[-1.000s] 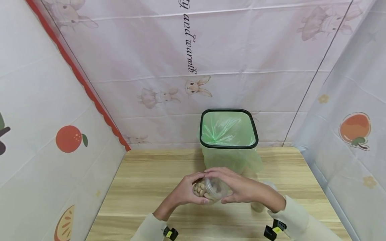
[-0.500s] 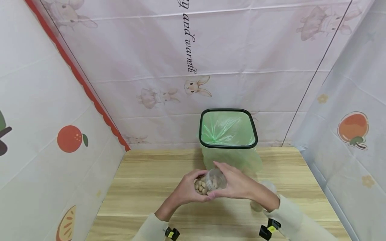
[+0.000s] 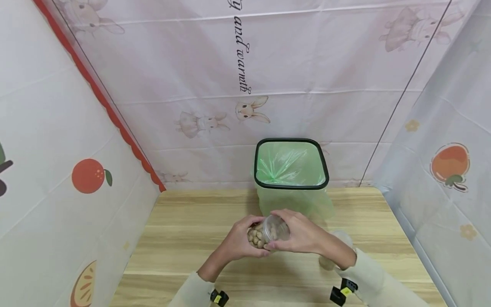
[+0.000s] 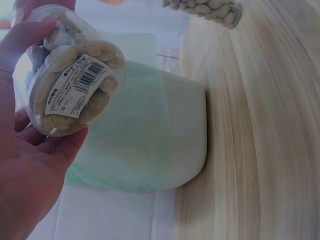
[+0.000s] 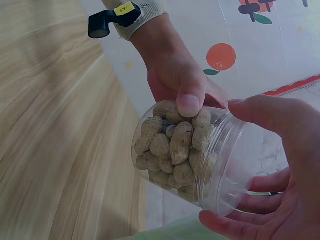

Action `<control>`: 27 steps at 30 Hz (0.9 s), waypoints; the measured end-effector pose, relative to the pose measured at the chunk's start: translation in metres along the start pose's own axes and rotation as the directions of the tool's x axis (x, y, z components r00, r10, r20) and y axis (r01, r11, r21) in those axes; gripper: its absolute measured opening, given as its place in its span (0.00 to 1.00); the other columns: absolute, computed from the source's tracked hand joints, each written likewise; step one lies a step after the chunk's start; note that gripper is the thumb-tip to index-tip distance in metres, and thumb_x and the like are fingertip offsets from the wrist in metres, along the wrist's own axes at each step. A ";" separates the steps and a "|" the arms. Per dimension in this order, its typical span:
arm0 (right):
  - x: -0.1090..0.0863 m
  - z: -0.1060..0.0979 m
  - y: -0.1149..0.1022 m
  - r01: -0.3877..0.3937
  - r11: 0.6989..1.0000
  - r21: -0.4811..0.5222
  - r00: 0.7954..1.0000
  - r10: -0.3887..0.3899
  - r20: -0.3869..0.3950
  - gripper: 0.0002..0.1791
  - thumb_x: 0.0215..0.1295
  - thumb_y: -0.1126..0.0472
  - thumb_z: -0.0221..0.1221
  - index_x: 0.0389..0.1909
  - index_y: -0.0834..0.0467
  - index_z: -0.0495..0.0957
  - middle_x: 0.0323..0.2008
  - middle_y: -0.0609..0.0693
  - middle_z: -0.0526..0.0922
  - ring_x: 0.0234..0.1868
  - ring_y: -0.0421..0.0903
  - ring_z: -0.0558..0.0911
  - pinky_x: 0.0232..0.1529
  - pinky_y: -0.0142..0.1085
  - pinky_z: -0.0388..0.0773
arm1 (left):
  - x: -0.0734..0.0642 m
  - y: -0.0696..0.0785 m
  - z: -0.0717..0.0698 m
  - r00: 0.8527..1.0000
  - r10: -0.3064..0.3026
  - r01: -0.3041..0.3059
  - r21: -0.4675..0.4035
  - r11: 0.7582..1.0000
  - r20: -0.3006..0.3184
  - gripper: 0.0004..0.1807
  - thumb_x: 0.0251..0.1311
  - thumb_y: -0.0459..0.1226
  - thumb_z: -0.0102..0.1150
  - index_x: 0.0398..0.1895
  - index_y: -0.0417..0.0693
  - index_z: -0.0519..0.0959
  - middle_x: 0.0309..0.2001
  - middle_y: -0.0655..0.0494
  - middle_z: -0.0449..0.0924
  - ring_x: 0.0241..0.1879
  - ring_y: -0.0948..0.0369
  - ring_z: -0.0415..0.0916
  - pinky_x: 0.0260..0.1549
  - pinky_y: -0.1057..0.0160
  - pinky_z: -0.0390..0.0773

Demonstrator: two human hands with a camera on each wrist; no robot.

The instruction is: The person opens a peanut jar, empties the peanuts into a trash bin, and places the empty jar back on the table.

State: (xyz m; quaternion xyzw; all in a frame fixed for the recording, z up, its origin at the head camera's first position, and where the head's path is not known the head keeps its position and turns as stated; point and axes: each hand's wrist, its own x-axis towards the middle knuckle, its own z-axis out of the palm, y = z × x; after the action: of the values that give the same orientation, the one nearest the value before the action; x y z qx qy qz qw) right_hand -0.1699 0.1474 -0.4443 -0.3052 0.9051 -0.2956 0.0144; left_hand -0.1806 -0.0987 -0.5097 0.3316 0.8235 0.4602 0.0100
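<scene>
Both hands hold a clear plastic jar of unshelled peanuts (image 3: 256, 237) tilted sideways above the table. My left hand (image 3: 239, 239) grips its body, with the thumb over the side. Facing the left wrist camera is the jar's base, with a white barcode label (image 4: 80, 85). My right hand (image 3: 303, 232) curls round the clear lid (image 5: 237, 162) at the opposite end. In the right wrist view, its thumb touches the top of the ridged rim and its fingers wrap underneath.
A bin (image 3: 291, 187) with a black rim and green plastic liner stands behind the hands. On the wooden table (image 3: 192, 238), another jar of peanuts (image 4: 210, 9) stands to the right, partly hidden by my right forearm in the head view. Printed curtains enclose the table.
My right hand has shifted its grip on the lid end, its thumb moving from lower down, apart from the left hand, up close beside it. The left hand has barely moved.
</scene>
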 end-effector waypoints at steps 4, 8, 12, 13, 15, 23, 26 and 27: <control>-0.002 -0.002 0.000 0.046 0.999 -0.012 0.999 -0.046 0.000 0.46 0.57 0.38 0.71 0.70 0.62 0.70 0.63 0.57 0.81 0.61 0.53 0.83 0.56 0.50 0.84 | 0.001 0.000 0.000 1.000 -0.002 0.002 -0.006 1.000 0.000 0.45 0.44 0.46 0.85 0.68 0.50 0.74 0.60 0.56 0.80 0.56 0.61 0.81 0.55 0.58 0.85; -0.004 -0.004 0.001 0.099 0.995 -0.020 0.995 -0.099 0.002 0.46 0.57 0.42 0.72 0.71 0.61 0.68 0.64 0.55 0.79 0.60 0.52 0.83 0.56 0.49 0.84 | 0.001 0.000 0.000 1.000 -0.017 0.017 -0.019 1.000 0.007 0.45 0.43 0.46 0.85 0.67 0.49 0.74 0.60 0.55 0.81 0.56 0.61 0.81 0.55 0.58 0.85; -0.005 -0.006 0.001 0.132 0.991 -0.020 0.991 -0.133 -0.002 0.46 0.56 0.45 0.74 0.71 0.60 0.67 0.65 0.54 0.78 0.60 0.51 0.83 0.55 0.48 0.85 | 0.000 0.001 -0.002 1.000 -0.021 0.022 -0.035 0.999 0.014 0.45 0.44 0.46 0.84 0.67 0.48 0.74 0.60 0.54 0.81 0.55 0.60 0.82 0.54 0.60 0.85; -0.005 -0.006 0.001 0.134 0.991 -0.016 0.991 -0.134 -0.001 0.46 0.55 0.45 0.74 0.71 0.60 0.67 0.65 0.54 0.78 0.60 0.50 0.83 0.55 0.47 0.85 | 0.000 0.002 -0.002 1.000 -0.020 0.021 -0.038 0.999 0.014 0.45 0.44 0.47 0.84 0.68 0.48 0.74 0.60 0.54 0.81 0.55 0.60 0.82 0.54 0.61 0.84; -0.005 -0.007 0.001 0.134 0.991 -0.013 0.991 -0.134 -0.002 0.47 0.55 0.46 0.75 0.71 0.60 0.67 0.65 0.53 0.77 0.61 0.50 0.82 0.56 0.47 0.85 | 0.000 0.002 -0.002 1.000 -0.021 0.021 -0.041 0.999 0.015 0.45 0.45 0.47 0.84 0.68 0.48 0.74 0.61 0.53 0.81 0.56 0.60 0.82 0.54 0.61 0.84; -0.008 -0.010 0.001 0.111 0.994 -0.011 0.994 -0.111 -0.021 0.47 0.54 0.45 0.75 0.71 0.58 0.67 0.66 0.52 0.77 0.62 0.50 0.82 0.58 0.49 0.84 | 0.001 0.001 -0.004 1.000 -0.029 0.029 -0.050 0.998 0.009 0.45 0.43 0.47 0.85 0.67 0.50 0.75 0.60 0.56 0.81 0.56 0.60 0.81 0.55 0.60 0.84; -0.009 -0.012 0.002 0.096 0.995 -0.012 0.995 -0.096 -0.034 0.47 0.53 0.44 0.75 0.71 0.57 0.67 0.66 0.52 0.77 0.62 0.50 0.82 0.59 0.50 0.83 | 0.000 0.000 -0.004 1.000 -0.025 0.025 -0.046 0.999 0.005 0.45 0.43 0.47 0.85 0.67 0.49 0.75 0.60 0.55 0.81 0.56 0.61 0.81 0.57 0.57 0.84; -0.010 -0.012 0.002 0.092 0.996 -0.012 0.995 -0.093 -0.037 0.47 0.53 0.44 0.75 0.72 0.57 0.68 0.66 0.52 0.78 0.62 0.50 0.82 0.59 0.50 0.83 | 0.000 -0.001 -0.005 1.000 -0.029 0.029 -0.044 0.999 0.004 0.45 0.43 0.47 0.85 0.67 0.48 0.75 0.60 0.54 0.81 0.56 0.61 0.80 0.57 0.57 0.83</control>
State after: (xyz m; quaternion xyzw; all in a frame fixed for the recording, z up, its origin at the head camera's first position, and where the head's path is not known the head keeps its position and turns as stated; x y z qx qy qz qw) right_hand -0.1655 0.1610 -0.4370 -0.3412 0.8917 -0.2970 -0.0180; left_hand -0.1823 -0.1028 -0.5077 0.3202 0.8177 0.4776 0.0253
